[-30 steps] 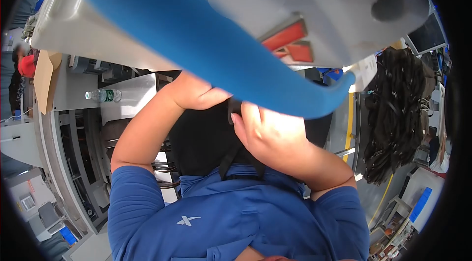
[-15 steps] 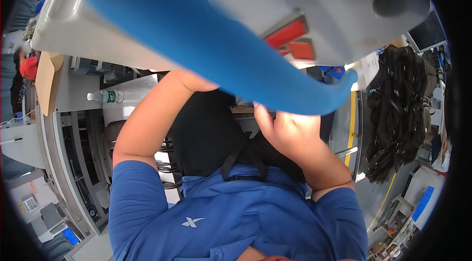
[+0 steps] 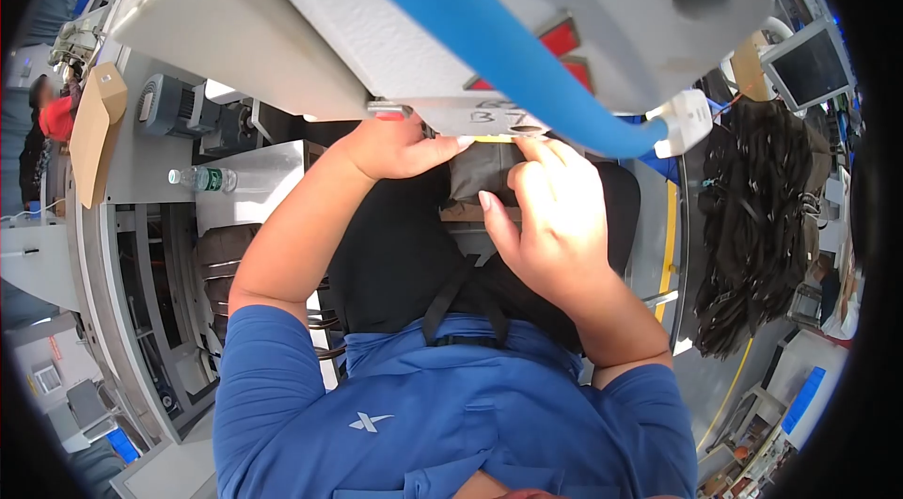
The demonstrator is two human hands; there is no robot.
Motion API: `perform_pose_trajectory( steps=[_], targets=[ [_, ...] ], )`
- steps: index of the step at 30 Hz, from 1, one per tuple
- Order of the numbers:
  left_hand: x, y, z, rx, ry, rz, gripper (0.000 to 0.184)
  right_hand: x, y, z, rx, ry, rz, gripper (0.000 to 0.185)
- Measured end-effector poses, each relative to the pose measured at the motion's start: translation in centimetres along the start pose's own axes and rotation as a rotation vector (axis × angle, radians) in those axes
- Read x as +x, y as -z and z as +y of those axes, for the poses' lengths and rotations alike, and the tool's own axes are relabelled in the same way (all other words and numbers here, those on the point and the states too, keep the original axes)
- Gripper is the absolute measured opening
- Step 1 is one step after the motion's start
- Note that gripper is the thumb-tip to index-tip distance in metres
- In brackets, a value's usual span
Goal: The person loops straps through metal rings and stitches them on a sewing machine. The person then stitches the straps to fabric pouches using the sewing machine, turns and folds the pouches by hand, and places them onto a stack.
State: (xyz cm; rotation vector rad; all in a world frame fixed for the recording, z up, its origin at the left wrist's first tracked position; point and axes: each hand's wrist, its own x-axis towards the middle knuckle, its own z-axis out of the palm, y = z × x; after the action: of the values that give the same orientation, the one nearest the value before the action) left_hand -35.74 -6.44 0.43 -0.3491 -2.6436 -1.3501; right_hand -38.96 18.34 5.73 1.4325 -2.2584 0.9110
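Note:
The pale grey sewing-machine-like head (image 3: 404, 38) with red marks fills the upper view, a blue tube (image 3: 489, 29) crossing in front of it. Under its lower edge is my left hand (image 3: 400, 149), its thumb stretched to the right towards a thin yellow strip (image 3: 492, 139); its other fingers are mostly hidden. Close to the strip's right end are the fingertips of my right hand (image 3: 560, 212). Its thumb stands well apart from the fingers, with nothing visible between them. Dark grey fabric (image 3: 482, 172) hangs between the hands, just below the strip.
A plastic bottle (image 3: 203, 179) lies on the pale surface at left, near a grey motor (image 3: 174, 106) and cardboard (image 3: 99, 137). Black straps (image 3: 757, 226) hang in a heap at right, below a monitor (image 3: 809, 66). A person in red (image 3: 58, 116) is far left.
The machine head has shifted up and left in view, uncovering the yellow strip, the dark fabric and more of both hands. My right hand's thumb and fingers have come into sight, spread apart.

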Motion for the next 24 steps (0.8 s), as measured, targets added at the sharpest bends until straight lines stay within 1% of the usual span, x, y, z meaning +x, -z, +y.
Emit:
perform_pose_trajectory(
  steps=[2, 3, 4, 5, 6, 8, 9, 10, 11, 12, 13, 14, 15, 17, 18, 19, 20, 24],
  targets=[
    [-0.7, -0.5, 0.3, 0.002, 0.028, 0.062, 0.038, -0.2, 0.1, 0.6, 0.065, -0.008, -0.002, 0.035],
    [-1.0, -0.8, 1.0, 0.003, 0.052, 0.108, 0.039, 0.0, 0.4, 0.9, 0.076, 0.021, 0.034, 0.033],
    [-1.3, -1.1, 1.6, 0.003, 0.078, 0.153, 0.039, -0.3, 0.6, 1.1, 0.124, -0.036, 0.055, 0.032],
    [-1.0, -2.0, 2.2, -0.037, -0.093, 0.333, 0.022, -0.8, 0.7, 1.3, 0.172, -0.092, 0.076, 0.03],
    [-1.5, -1.6, 4.1, 0.077, -0.096, 0.361, 0.033, -1.2, 0.8, 1.6, 0.222, -0.149, 0.096, 0.028],
    [-3.6, -3.4, 4.7, 0.063, 0.033, 0.554, 0.036, -1.9, 1.0, 2.1, 0.192, -0.3, 0.106, 0.023],
    [-4.6, -4.4, 4.5, -0.025, 0.081, 0.624, 0.032, -2.6, 1.1, 2.5, 0.267, -0.406, 0.034, 0.022],
    [-5.9, -5.0, 5.2, -0.076, 0.217, 0.596, 0.023, -3.3, 1.1, 2.7, 0.34, -0.511, -0.04, 0.022],
    [-6.6, -5.2, 5.6, -0.129, 0.245, 0.541, 0.024, -3.6, 1.0, 2.8, 0.437, -0.572, -0.1, 0.024],
    [-7.1, -5.3, 6.1, -0.184, 0.272, 0.485, 0.03, -3.9, 1.0, 2.8, 0.533, -0.632, -0.16, 0.027],
    [-7.7, -5.5, 6.6, -0.248, 0.353, 0.419, 0.03, -4.2, 0.9, 2.7, 0.642, -0.698, -0.211, 0.03],
    [-8.1, -5.7, 7.1, -0.314, 0.431, 0.349, 0.031, -4.4, 0.9, 2.6, 0.679, -0.699, -0.246, 0.032],
    [-8.2, -5.9, 7.4, -0.322, 0.386, 0.334, 0.033, -4.6, 0.7, 2.5, 0.715, -0.713, -0.244, 0.034],
    [-8.0, -6.0, 8.1, -0.378, 0.436, 0.327, 0.032, -5.2, -0.1, 2.4, 0.8, -0.739, -0.219, 0.037],
    [-7.8, -6.0, 8.4, -0.41, 0.455, 0.321, 0.032, -5.1, -0.1, 2.6, 0.82, -0.708, -0.221, 0.037],
    [-7.7, -5.9, 8.5, -0.388, 0.475, 0.294, 0.032, -5.2, -0.1, 2.8, 0.881, -0.739, -0.23, 0.037],
    [-7.6, -6.3, 8.4, -0.455, 0.497, 0.307, 0.034, -5.2, 0.0, 3.0, 0.941, -0.771, -0.238, 0.037],
    [-6.9, -6.7, 10.7, -0.466, 0.5, 0.303, 0.032, -4.8, 1.3, 3.6, 1.077, -0.76, -0.199, 0.034]
  ],
)
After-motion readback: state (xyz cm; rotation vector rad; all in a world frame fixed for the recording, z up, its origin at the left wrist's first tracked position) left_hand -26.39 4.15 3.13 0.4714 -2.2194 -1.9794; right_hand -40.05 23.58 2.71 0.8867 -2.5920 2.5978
